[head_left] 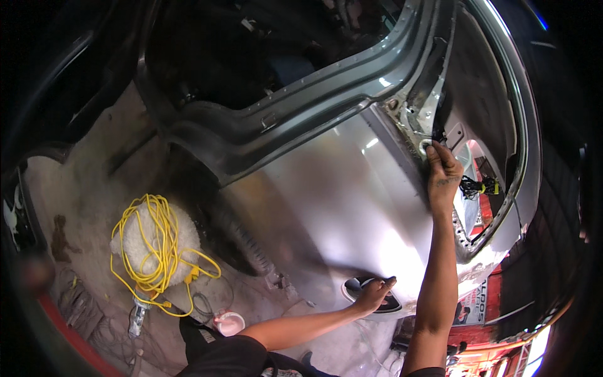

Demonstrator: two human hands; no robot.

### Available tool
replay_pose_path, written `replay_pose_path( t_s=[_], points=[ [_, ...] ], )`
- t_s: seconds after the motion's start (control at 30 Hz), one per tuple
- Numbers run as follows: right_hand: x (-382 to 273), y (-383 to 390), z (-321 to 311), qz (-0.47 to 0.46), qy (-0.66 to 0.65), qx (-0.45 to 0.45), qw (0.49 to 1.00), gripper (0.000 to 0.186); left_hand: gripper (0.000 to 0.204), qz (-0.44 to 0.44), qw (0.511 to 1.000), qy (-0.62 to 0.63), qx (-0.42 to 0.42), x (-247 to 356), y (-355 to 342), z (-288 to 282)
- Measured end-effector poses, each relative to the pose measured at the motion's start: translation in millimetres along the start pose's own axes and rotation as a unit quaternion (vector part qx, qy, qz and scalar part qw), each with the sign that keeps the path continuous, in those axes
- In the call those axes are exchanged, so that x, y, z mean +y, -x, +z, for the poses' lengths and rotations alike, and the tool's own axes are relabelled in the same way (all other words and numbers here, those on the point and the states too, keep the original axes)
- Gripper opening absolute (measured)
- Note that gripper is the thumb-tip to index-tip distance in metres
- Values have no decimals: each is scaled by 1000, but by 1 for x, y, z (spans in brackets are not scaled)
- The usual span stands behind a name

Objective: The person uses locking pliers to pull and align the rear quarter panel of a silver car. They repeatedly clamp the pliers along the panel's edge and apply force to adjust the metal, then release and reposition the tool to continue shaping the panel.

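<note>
My right hand point(445, 171) is closed, its thumb and fingers pressed at a small pale ring-shaped piece point(424, 145) on the upper edge of the silver car body panel point(314, 188). What exactly the piece is cannot be made out. Lower down, my left hand point(374, 296) lies at the oval opening point(353, 286) in the same panel, across its dark hollow. One finger of it stretches up and right over the panel, apart from the others, which are partly hidden at the opening.
A bundled yellow cord point(154, 242) lies on a fluffy white pad point(186, 232) on the floor, beside a clear-ended work lamp point(137, 317). A pink-filled cup point(229, 323) stands near my left arm. Black wiring point(474, 187) hangs in the rear window opening. The wide door opening point(251, 56) is above.
</note>
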State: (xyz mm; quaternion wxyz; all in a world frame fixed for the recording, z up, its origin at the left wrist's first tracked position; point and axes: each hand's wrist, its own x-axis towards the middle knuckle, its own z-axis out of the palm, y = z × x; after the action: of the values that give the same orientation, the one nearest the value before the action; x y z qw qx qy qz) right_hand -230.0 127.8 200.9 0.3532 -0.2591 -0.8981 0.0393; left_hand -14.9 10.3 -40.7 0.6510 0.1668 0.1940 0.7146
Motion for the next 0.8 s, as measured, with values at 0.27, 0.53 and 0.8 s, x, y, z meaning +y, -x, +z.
replay_pose_path(
  t_s=[0.27, 0.53, 0.8],
  points=[
    [13, -3, 3, -29, 12, 7, 999, 26, 60, -1, 994, -100, -50, 21, 4, -16],
    [8, -3, 0, 7, 22, 20, 1000, 31, 31, 39, 977, -196, -74, 113, 68, -68],
    [1, -1, 0, 24, 37, 20, 999, 32, 26, 553, 653, -426, 293, 321, 58, -164]
  ],
)
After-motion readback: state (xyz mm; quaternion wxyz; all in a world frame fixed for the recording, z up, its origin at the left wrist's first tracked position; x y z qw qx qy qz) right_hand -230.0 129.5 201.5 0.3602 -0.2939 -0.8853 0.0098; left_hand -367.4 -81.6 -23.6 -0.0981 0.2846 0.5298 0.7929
